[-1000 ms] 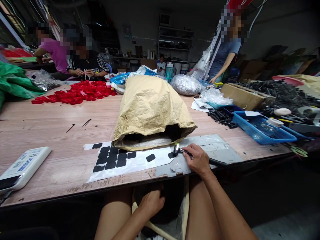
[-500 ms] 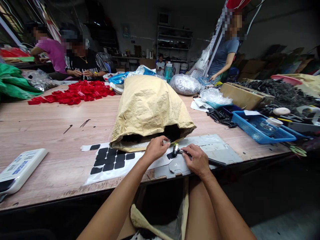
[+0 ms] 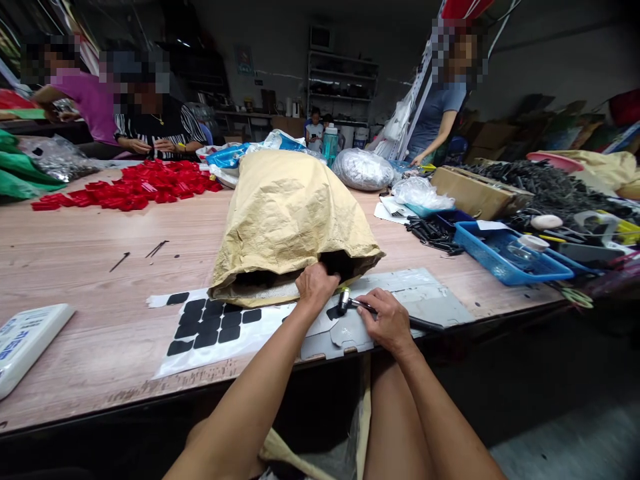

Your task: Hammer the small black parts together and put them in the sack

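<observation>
The right hand (image 3: 384,319) is closed around the black handle of a hammer (image 3: 345,301), fingers wrapped and no gap seen. The left hand (image 3: 316,283) is at the open mouth of a yellow paper sack (image 3: 295,207), fingers curled inward at the lip; whether they have hold of anything cannot be told, as the tips are hidden. The hammer lies across the near edge of the table (image 3: 95,267), its head just beside the sack's mouth and its handle pointing to the right over a grey board (image 3: 425,297). One black patch (image 3: 333,312) sits close by the hammer head. Left of it, partly behind the left forearm, is a white sheet (image 3: 265,331) bearing a block of black squares (image 3: 206,330) with rounded corners. The sack lies on its side, mouth toward the wearer — dark inside, contents not identifiable. Further out on the left: a few thin black pins (image 3: 120,261), a white device (image 3: 30,340) cut by the frame edge, and a heap of red pieces (image 3: 135,187). On the right: a blue tray (image 3: 515,275), a cardboard box (image 3: 475,192) and a pile of black parts (image 3: 545,183). Beyond the red heap sits a co-worker in a striped top (image 3: 187,127), hands together.
</observation>
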A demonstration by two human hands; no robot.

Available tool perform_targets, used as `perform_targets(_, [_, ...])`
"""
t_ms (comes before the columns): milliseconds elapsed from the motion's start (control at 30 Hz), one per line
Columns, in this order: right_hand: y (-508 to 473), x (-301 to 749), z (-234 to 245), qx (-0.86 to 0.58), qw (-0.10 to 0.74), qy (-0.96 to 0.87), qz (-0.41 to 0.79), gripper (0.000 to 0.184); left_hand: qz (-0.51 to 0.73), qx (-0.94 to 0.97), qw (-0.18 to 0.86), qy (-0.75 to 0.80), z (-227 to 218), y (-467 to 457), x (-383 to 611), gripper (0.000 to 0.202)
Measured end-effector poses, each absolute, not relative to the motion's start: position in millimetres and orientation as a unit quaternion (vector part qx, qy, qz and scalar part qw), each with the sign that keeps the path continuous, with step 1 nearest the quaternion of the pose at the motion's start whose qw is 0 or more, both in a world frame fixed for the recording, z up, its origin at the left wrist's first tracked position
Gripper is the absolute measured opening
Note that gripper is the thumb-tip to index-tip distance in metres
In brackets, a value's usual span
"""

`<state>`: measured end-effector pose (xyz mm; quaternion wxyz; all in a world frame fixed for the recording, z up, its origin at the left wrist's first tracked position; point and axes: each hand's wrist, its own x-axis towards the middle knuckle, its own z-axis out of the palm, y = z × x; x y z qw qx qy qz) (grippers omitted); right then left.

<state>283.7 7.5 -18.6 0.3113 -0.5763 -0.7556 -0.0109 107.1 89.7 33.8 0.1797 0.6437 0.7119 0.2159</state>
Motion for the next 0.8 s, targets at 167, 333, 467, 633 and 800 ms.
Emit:
perform_targets(167, [7.5, 283.8, -19.5, -0.577, 0.311, -0.755, -0.014, 0.018, 0.245, 0.735, 0.144, 0.615, 39.2, 54.1, 62.2, 0.018])
perform_targets(333, [8.0, 283.9, -19.5, -0.578, 0.31, -0.754, -0.017, 0.019, 0.231, 0.774, 0.161, 0.566, 28.7, 12.2, 16.6, 0.012])
perform_targets(467, [7.9, 283.8, -19.9, -0.575, 0.311, -0.756, -0.029, 0.019, 0.252, 0.789, 0.189, 0.527, 13.1, -3.0, 5.4, 0.008])
perform_targets(633, [9.1, 286.3, -21.4, -0.554, 0.301, -0.775, -0.046, 0.023, 0.306, 0.79, 0.21, 0.489, -2.9, -0.4, 4.2, 0.011])
perform_targets(800, [6.9, 285.9, -14.0, -0.517, 0.296, -0.802, -0.052, 0.027, 0.308, 0.785, 0.239, 0.482, -4.5, 4.0, 1.5, 0.012])
